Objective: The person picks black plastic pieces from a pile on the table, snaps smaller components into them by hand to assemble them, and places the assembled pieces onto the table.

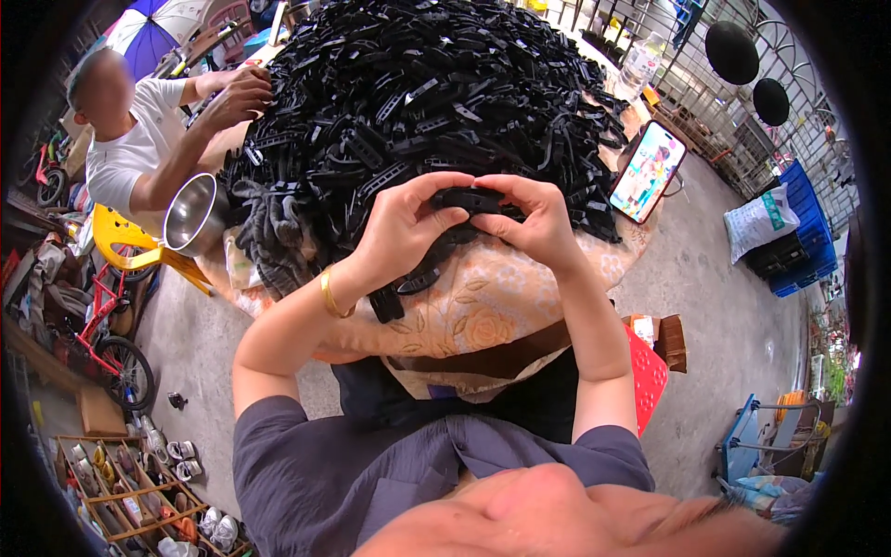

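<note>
Between my two hands is a small dark, elongated plastic part [471, 199]. My left hand [408, 223] pinches its left end with thumb and forefinger, and my right hand [533, 221] grips the right end the same way. Just beyond them rises a large heap of similar black plastic parts [418, 102], covering most of the table. A floral orange-and-white tablecloth [473, 297] shows below my hands. A few loose black parts lie near my left wrist. Fine details of the held part are too dark to make out.
At the heap's right edge leans a lit phone [648, 172], with a clear plastic bottle [642, 63] behind it. Dark grey gloves [278, 237] and a metal bowl [193, 215] are at left. Across the heap's left side, another person [139, 139] handles parts. A red stool [645, 376] stands below right.
</note>
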A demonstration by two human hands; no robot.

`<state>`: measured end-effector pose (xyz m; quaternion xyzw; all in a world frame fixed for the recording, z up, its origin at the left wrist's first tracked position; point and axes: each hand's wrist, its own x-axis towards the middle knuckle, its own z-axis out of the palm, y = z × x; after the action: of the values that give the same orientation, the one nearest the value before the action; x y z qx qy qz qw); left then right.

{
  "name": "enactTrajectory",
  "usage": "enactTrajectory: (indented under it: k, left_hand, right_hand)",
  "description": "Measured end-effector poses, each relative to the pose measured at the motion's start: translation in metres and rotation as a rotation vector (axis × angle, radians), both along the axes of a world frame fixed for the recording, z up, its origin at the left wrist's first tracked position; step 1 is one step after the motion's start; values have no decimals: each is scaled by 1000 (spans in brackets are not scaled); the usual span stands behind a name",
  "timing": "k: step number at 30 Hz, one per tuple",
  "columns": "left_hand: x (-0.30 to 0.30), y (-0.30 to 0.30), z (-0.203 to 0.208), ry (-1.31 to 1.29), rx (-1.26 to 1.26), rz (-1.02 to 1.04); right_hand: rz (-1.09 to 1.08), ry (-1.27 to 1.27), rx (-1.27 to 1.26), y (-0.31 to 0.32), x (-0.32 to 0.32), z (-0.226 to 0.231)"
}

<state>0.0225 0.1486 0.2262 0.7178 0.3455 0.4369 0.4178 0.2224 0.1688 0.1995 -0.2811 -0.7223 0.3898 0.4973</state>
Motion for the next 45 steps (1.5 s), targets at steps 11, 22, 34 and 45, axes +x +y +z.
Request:
enactTrajectory:
  k: [11,22,34,45]
  left_hand:
    - [14,-11,-17,159,-31,-219]
    - [13,2,-14,301,580,42]
    - [6,7,-2,396,750,331]
    - [-3,14,-4,193,345,310]
  right_hand:
    - [-504,-195,408,21,6,4]
    - [-658,-539,456,36,3,-13]
    - [-634,-189,301,30,5,-4]
    - [-199,-371,446,14,9,12]
